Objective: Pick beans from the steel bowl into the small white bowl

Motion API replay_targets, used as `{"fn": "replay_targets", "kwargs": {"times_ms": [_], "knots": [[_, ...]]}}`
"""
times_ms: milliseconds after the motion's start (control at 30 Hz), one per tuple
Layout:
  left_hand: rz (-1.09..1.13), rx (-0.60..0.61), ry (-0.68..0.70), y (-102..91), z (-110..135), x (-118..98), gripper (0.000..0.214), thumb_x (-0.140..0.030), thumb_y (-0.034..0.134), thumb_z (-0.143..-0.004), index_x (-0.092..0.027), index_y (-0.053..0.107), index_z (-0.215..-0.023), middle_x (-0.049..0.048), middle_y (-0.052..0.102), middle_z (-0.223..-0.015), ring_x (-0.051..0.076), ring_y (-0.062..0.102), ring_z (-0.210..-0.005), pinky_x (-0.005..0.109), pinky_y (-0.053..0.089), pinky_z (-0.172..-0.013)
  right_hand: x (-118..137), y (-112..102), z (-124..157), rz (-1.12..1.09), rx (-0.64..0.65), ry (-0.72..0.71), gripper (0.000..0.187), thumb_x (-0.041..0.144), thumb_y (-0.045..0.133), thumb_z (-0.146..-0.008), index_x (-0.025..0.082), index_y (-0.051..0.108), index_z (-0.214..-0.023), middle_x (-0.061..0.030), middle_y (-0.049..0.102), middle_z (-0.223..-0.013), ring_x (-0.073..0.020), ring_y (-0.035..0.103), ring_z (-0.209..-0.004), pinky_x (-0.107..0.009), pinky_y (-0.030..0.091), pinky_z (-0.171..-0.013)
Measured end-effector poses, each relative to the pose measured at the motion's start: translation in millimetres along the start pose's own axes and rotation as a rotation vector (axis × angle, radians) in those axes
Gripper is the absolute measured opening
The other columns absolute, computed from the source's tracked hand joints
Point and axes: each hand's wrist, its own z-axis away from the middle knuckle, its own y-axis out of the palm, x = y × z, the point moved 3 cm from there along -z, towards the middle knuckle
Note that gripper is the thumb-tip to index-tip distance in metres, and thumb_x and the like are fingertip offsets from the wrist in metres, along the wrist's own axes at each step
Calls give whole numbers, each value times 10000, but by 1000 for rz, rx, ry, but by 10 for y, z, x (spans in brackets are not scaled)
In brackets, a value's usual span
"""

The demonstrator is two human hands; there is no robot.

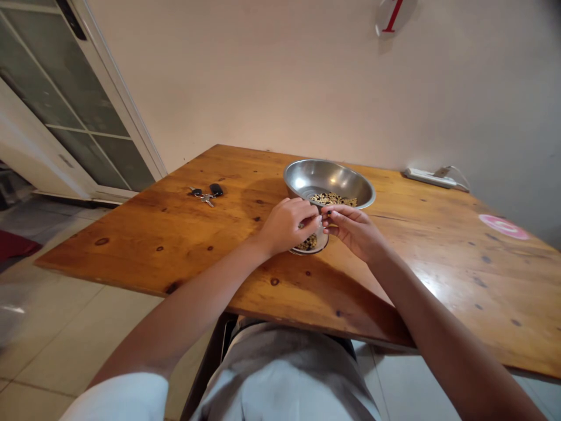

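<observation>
A steel bowl (329, 178) with mixed light and dark beans in its bottom stands on the wooden table (175, 234). In front of it sits a small steel cup (312, 242) with more of the beans, partly hidden by my hands. My left hand (287, 225) curls over the cup, fingertips pinched. My right hand (355, 231) meets it from the right, thumb and forefinger pinched together above the cup. What lies between the fingertips is too small to name.
A bunch of keys with a black fob (207, 193) lies on the table to the left. A white power strip (432, 177) sits at the far right edge by the wall, a pink sticker (503, 226) near it. A glass door (65, 111) stands at left.
</observation>
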Motion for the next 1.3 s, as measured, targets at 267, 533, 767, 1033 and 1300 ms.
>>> {"fn": "replay_targets", "kwargs": {"times_ms": [267, 533, 767, 1033, 1300], "knots": [[-59, 63, 58, -22, -3, 9, 245, -275, 435, -887, -181, 605, -738, 4, 592, -708, 142, 520, -722, 290, 348, -684, 80, -64, 22, 142, 139, -6, 151, 344, 707, -763, 236, 736, -864, -7, 681, -734, -110, 634, -688, -264, 543, -696], [-126, 62, 127, -23, 0, 11, 248, -273, 441, -887, -188, 653, -789, 0, 605, -705, 140, 530, -719, 299, 343, -696, 141, -82, 53, 236, 143, 0, 165, 331, 709, -761, 212, 733, -872, -12, 685, -730, -119, 640, -664, -283, 538, -691], [-138, 54, 152, -15, 9, 1, 266, -276, 429, -898, -187, 653, -785, 8, 618, -719, 139, 532, -715, 300, 345, -700, 73, -95, 28, 129, 99, 84, 157, 311, 761, -702, 223, 725, -826, 14, 662, -717, -91, 622, -619, -248, 537, -655], [-120, 67, 100, -4, -3, 21, 259, -286, 434, -892, -181, 615, -738, 3, 597, -704, 142, 527, -712, 297, 347, -692, 84, -103, 27, 114, 68, 40, 144, 290, 759, -704, 207, 674, -786, 16, 643, -746, -87, 604, -620, -249, 522, -645], [-143, 136, 53, 55, -5, 43, 258, -291, 440, -897, -173, 617, -750, 13, 614, -743, 151, 548, -749, 297, 345, -691, 87, -81, 5, 227, 48, -13, 185, 343, 745, -710, 190, 658, -767, 11, 628, -752, -92, 602, -622, -251, 517, -648]]}}
